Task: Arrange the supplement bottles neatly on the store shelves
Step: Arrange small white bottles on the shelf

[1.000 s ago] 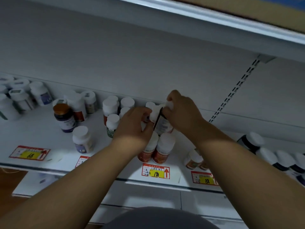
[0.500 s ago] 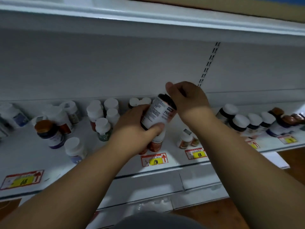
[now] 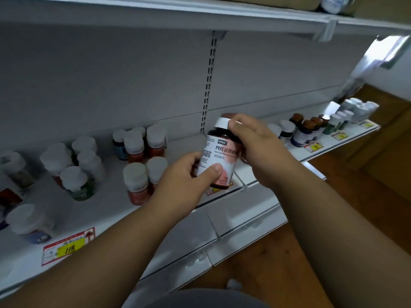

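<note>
A dark supplement bottle (image 3: 219, 152) with a white and pink label is held upright above the front of the white shelf (image 3: 111, 210). My left hand (image 3: 189, 185) grips its lower body, thumb across the label. My right hand (image 3: 255, 147) holds it at the cap and upper right side. Several white-capped bottles (image 3: 135, 183) stand loosely on the shelf to the left. More bottles, some with brown caps (image 3: 308, 130), stand on the shelf section to the right.
A slotted upright (image 3: 208, 85) divides the grey back panel. Red and yellow price tags (image 3: 69, 246) lie along the shelf's front edge. An upper shelf (image 3: 178, 16) overhangs. Lower white shelves and a wooden floor (image 3: 367, 196) are below right.
Both hands have lifted the bottle from among the others and turned it upright, label toward me. The view has swung right, showing more of the right shelf section.
</note>
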The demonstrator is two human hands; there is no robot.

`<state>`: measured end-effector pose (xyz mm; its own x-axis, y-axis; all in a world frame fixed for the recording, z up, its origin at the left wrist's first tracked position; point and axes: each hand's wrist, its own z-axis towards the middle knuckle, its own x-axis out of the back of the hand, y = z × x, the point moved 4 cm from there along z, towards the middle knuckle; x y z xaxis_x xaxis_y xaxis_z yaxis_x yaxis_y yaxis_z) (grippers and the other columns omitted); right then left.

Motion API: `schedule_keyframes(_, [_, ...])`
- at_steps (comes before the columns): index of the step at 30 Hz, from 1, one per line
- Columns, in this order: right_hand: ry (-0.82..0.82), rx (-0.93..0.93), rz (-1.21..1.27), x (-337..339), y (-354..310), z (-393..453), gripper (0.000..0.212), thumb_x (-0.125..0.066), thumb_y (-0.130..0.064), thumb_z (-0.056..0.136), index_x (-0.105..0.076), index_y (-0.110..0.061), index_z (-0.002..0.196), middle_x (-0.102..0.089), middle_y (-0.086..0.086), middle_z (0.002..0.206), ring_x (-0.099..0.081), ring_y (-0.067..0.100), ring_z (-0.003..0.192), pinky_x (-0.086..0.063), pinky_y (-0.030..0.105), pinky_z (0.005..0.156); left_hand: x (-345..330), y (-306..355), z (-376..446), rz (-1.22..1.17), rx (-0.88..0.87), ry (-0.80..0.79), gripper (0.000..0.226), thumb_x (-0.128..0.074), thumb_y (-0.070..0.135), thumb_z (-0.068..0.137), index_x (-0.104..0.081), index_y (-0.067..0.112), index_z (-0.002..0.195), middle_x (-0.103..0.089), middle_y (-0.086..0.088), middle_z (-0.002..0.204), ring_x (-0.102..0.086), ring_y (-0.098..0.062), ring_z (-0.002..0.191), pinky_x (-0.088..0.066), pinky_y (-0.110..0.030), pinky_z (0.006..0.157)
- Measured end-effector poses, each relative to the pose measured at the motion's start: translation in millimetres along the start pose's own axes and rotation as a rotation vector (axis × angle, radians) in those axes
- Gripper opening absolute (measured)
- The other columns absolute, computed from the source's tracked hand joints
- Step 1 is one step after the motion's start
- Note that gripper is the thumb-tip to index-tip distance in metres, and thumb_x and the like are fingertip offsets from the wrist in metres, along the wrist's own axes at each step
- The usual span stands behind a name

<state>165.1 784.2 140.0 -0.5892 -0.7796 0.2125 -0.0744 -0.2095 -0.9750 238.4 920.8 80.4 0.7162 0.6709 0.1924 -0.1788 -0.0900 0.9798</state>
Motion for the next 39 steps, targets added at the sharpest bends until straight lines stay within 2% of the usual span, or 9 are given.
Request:
schedule_keyframes(3, [-0.018, -0.021, 0.048, 35, 8, 9, 0.021, -0.049, -0.024, 0.099, -0.068, -0.019, 0.106, -0.069, -0.007, 0.075, -0.062, 0.002, 0.063, -0.047, 0.017, 0.054, -34, 0, 19, -0.09, 0.034, -0.041, 0.034, -0.065, 0.041, 0.081, -0.064, 0.025, 0.111, -0.073, 0.004, 0.099, -0.07, -0.016, 0.091, -0.054, -0.046, 0.088])
schedule_keyframes(9, [-0.125, 0.034, -0.051, 115, 21, 60, 0.023, -0.057, -0.027, 0.096, -0.063, -0.024, 0.117, -0.072, -0.003, 0.101, -0.07, 0.011, 0.087, -0.056, 0.025, 0.068, -107, 11, 77, -0.107, 0.005, 0.059, 0.03, -0.066, 0.034, 0.085, -0.064, 0.021, 0.112, -0.073, 0.006, 0.102, -0.068, -0.011, 0.094, -0.053, -0.041, 0.091])
schedule_keyframes(14, [-0.188, 0.114, -0.089, 164, 27, 104, 0.028, -0.063, -0.021, 0.092, -0.062, -0.02, 0.12, -0.071, 0.0, 0.101, -0.07, 0.008, 0.086, -0.055, 0.022, 0.073, -149, 27, 115, -0.049, -0.063, 0.075, 0.029, -0.062, 0.035, 0.09, -0.063, 0.023, 0.116, -0.072, 0.008, 0.103, -0.068, -0.006, 0.092, -0.054, -0.022, 0.076])
schedule_keyframes(17, [-0.126, 0.134, -0.077, 182, 38, 130, 0.032, -0.067, -0.021, 0.089, -0.062, -0.022, 0.121, -0.069, 0.001, 0.11, -0.069, 0.012, 0.095, -0.056, 0.024, 0.08, -159, 17, 131, 0.152, -0.109, 0.21, 0.045, -0.053, 0.056, 0.083, -0.058, 0.03, 0.12, -0.066, 0.015, 0.11, -0.062, -0.002, 0.099, -0.05, -0.028, 0.086])
schedule_keyframes(20, [-0.002, 0.191, -0.164, 198, 43, 163, 0.042, -0.07, -0.025, 0.085, -0.058, -0.025, 0.126, -0.063, 0.0, 0.119, -0.064, 0.013, 0.102, -0.054, 0.025, 0.084, -157, 14, 138, 0.439, -0.19, 0.439, 0.04, -0.052, 0.045, 0.086, -0.055, 0.028, 0.121, -0.058, 0.01, 0.107, -0.056, -0.01, 0.101, -0.046, -0.029, 0.086])
schedule_keyframes(24, [0.055, 0.252, -0.384, 205, 43, 199, 0.051, -0.066, -0.023, 0.087, -0.05, -0.019, 0.135, -0.056, 0.0, 0.131, -0.056, 0.014, 0.114, -0.047, 0.024, 0.093, -171, 3, 164, 0.869, -0.23, 0.353, 0.056, -0.045, 0.045, 0.085, -0.054, 0.009, 0.127, -0.055, -0.012, 0.126, -0.052, -0.032, 0.114, -0.044, -0.04, 0.095])
schedule_keyframes(28, [-0.03, 0.275, -0.542, 201, 59, 220, 0.055, -0.064, -0.022, 0.088, -0.045, -0.014, 0.14, -0.05, 0.004, 0.139, -0.05, 0.019, 0.123, -0.043, 0.033, 0.104, -188, 4, 190, 1.051, -0.118, 0.194, 0.074, -0.032, 0.059, 0.089, -0.037, 0.009, 0.143, -0.032, -0.014, 0.152, -0.032, -0.032, 0.137, -0.025, -0.042, 0.111])
schedule_keyframes(32, [-0.077, 0.259, -0.622, 201, 80, 240, 0.056, -0.065, -0.022, 0.086, -0.047, -0.014, 0.138, -0.051, 0.005, 0.136, -0.049, 0.019, 0.121, -0.04, 0.026, 0.096, -193, -2, 211, 1.158, 0.003, 0.104, 0.083, -0.031, 0.064, 0.092, -0.008, 0.011, 0.152, 0.001, -0.009, 0.161, 0.001, -0.024, 0.147, -0.003, -0.037, 0.117])
schedule_keyframes(39, [-0.512, 0.215, -0.785, 185, 114, 267, 0.038, -0.071, -0.022, 0.079, -0.054, -0.019, 0.114, -0.053, -0.005, 0.108, -0.05, 0.012, 0.096, -0.035, 0.016, 0.061, -211, -14, 224, 1.158, 0.09, 0.126, 0.089, -0.028, 0.068, 0.091, -0.003, 0.009, 0.153, 0.004, -0.01, 0.161, 0.007, -0.021, 0.148, 0.003, -0.034, 0.118])
